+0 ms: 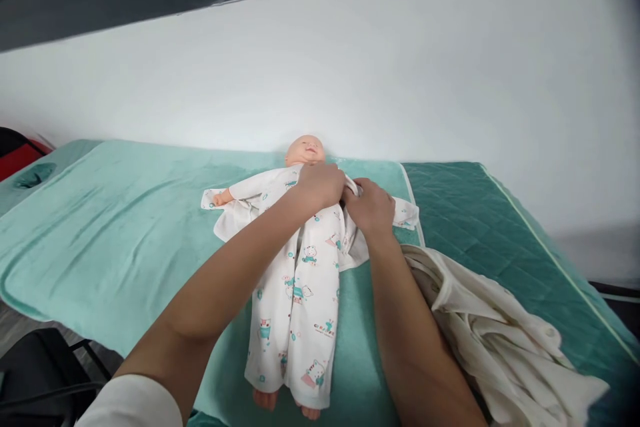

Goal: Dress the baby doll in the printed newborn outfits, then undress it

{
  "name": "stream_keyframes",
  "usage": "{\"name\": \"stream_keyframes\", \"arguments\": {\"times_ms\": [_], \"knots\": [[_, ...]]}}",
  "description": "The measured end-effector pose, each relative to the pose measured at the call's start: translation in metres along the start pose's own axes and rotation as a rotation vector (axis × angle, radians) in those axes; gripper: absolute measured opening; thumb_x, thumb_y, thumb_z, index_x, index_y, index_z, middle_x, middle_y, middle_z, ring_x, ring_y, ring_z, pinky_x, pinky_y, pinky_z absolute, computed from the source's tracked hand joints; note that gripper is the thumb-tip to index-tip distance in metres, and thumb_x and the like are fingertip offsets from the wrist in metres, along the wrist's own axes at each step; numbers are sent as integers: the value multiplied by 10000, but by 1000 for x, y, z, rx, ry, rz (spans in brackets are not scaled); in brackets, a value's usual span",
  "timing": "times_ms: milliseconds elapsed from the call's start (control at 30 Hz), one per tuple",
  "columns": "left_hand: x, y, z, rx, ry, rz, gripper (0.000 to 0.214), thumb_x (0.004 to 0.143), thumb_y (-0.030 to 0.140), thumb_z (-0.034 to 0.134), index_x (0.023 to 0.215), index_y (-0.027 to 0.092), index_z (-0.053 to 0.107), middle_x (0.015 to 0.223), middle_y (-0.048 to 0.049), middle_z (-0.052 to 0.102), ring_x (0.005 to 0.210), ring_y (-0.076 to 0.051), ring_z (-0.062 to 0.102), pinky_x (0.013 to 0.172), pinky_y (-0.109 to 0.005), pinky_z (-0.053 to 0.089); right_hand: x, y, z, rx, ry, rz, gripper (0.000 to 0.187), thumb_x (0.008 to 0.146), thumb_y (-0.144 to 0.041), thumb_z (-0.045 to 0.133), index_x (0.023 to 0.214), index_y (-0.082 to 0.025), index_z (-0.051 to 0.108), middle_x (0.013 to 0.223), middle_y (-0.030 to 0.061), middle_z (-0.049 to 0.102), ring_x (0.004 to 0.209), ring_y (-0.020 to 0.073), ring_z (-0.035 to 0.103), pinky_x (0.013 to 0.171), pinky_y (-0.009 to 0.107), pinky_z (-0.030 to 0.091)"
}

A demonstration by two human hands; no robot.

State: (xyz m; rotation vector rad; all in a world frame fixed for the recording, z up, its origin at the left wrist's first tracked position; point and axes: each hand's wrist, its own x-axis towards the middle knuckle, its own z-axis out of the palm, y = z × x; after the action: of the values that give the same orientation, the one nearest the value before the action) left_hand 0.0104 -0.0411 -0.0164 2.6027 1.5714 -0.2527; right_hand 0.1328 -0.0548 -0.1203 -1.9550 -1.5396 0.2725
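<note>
A baby doll (307,149) lies on its back, dressed in white printed trousers (310,293) and a white printed baby shirt (265,180). The shirt's front panels spread out to both sides. My left hand (323,183) is at the doll's chest, below the chin, its fingers closed on the shirt's edge. Beside it, my right hand (371,205) grips the same shirt near the doll's shoulder on the right. Both sets of fingertips are partly hidden. At the left, the doll's small hand (223,198) pokes out by the sleeve cuff.
Under the doll is a light green blanket (125,213) over a darker green quilted cover (450,200). Crumpled cream clothing (500,333) lies by my right forearm. A white wall (320,67) stands behind. A black chair (45,373) is at the lower left.
</note>
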Motion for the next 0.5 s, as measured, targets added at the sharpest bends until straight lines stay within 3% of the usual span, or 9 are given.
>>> {"name": "stream_keyframes", "arguments": {"times_ms": [100,200,500], "knots": [[22,15,4,25,-88,-24,289,849,173,620,1115,174,731,1189,-142,714,1185,-280,621,1014,-398,464,0,-1,-2,-56,-55,-17,356,917,-360,514,1170,-179,686,1196,153,715,1164,324,609,1026,452,369],[35,22,13,41,-93,-32,322,865,213,619,1170,194,719,1274,-147,685,1251,-298,579,1075,-446,411,1,0,-5,-108,-85,-32,341,940,-321,477,1172,-170,674,1177,160,719,1171,318,613,1019,437,364],[39,14,15,133,-105,-34,458,869,221,599,1326,197,628,1373,-141,625,1290,-320,538,1075,-481,423,9,11,-10,-76,-59,146,363,952,-289,441,1234,-211,656,1129,134,738,1045,292,669,860,362,415]]}}
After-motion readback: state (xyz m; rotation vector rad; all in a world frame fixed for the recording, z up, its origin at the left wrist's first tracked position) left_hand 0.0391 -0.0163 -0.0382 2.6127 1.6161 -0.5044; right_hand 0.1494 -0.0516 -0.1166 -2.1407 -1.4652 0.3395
